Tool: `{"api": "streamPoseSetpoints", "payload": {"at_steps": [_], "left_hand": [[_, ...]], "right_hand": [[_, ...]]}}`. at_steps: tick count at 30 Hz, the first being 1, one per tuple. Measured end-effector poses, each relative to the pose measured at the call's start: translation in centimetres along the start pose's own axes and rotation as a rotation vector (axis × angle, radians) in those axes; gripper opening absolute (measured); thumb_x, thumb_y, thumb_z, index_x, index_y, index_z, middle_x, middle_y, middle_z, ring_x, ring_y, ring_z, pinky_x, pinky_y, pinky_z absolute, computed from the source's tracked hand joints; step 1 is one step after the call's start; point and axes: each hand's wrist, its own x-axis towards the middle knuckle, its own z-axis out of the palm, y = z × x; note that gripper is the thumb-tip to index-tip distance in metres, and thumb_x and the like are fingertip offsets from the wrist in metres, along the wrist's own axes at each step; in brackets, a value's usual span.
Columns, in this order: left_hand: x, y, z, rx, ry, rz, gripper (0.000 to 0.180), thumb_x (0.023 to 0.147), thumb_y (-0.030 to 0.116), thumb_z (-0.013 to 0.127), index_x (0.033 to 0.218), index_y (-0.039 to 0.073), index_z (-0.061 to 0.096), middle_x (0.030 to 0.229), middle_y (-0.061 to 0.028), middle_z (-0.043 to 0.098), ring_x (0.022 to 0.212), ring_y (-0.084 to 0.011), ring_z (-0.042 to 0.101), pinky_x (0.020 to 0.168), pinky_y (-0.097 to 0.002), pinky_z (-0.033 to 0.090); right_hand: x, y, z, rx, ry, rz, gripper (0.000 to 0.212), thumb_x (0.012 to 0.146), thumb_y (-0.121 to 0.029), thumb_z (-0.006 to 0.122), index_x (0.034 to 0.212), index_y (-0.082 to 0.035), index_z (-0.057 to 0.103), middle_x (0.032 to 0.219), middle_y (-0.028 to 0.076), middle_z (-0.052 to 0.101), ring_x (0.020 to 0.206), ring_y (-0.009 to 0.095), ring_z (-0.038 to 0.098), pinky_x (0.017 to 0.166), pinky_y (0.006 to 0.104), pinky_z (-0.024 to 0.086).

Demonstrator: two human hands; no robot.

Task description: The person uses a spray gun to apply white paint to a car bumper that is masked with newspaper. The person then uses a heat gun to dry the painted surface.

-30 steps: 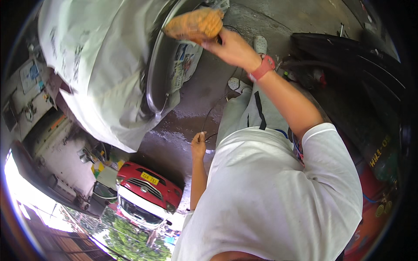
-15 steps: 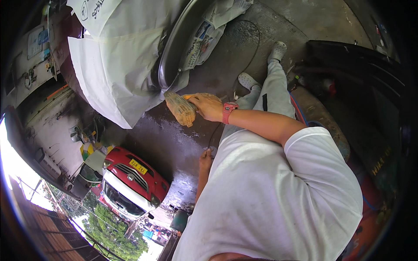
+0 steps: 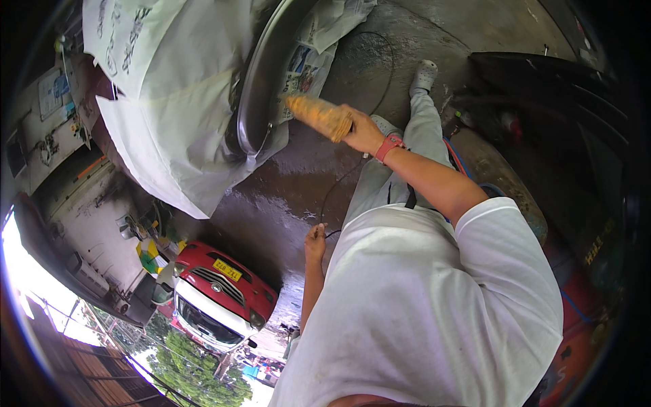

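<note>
My right hand point(image 3: 363, 130), with a red watch point(image 3: 389, 147) on its wrist, is closed around a long, grimy yellow-brown object point(image 3: 319, 117) that looks wrapped or coated. Its exact kind is unclear. The object's far end points left, towards the curved dark grey edge of a vehicle body panel point(image 3: 254, 102); whether they touch is hard to tell. Lower down at my left side, my left hand point(image 3: 314, 243) is closed where a thin black hose or cable point(image 3: 325, 202) runs past its fingers. White masking sheets point(image 3: 169, 115) cover the vehicle beside the panel.
Printed paper point(image 3: 313, 71) hangs beyond the panel. A red and white vehicle point(image 3: 224, 292) stands to the left. On my right are a rusty cylindrical tank point(image 3: 498, 169) and a large dark panel point(image 3: 542, 74). The black line crosses the wet-looking concrete floor point(image 3: 271, 190) near my feet.
My right hand has moved farther away and to the right. The yellow-brown object has turned, its end now pointing at the panel edge. My left hand stays closed beside me; the view has shifted slightly.
</note>
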Motion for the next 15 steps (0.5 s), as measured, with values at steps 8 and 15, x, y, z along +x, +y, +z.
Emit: {"api": "streamPoseSetpoints", "payload": {"at_steps": [8,15], "left_hand": [[0.7,5.6,0.7,-0.022,-0.013,0.032,0.037,0.109,0.038,0.061,0.116,0.006,0.079,0.088,-0.0046,0.070,0.084,-0.0135,0.062,0.079,-0.0311,0.051],[0.1,14.7,2.8,-0.031,-0.043,0.052,0.037,0.111,0.035,0.059,0.116,0.004,0.078,0.088,-0.0033,0.070,0.084,-0.0128,0.061,0.078,-0.0307,0.050]], "right_hand": [[8.5,4.2,-10.4,0.108,0.337,0.304,0.059,0.091,-0.031,0.082,0.138,-0.002,0.063,0.135,0.017,0.071,0.130,0.030,0.066,0.108,0.0399,0.049],[19.3,9.0,-20.2,0.389,0.519,0.537,0.047,0.097,-0.019,0.077,0.134,0.003,0.060,0.112,0.011,0.073,0.098,0.020,0.069,0.091,0.0355,0.053]]}}
